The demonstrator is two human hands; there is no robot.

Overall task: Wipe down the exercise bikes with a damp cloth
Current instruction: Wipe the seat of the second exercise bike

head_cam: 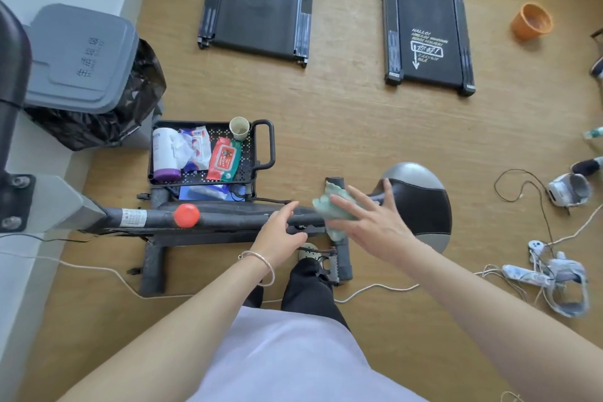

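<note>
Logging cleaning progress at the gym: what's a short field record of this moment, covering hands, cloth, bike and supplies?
left hand: fingers relaxed, over the bike frame
right hand: fingers spread, pressing the green cloth
cloth place: on the frame beside the seat
supplies: wipes pack and paper cup in the black tray
nearby: grey bin, orange basket

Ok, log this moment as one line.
phase: wiping | right hand: pressing green cloth near saddle | left hand: rests on bike frame
</note>
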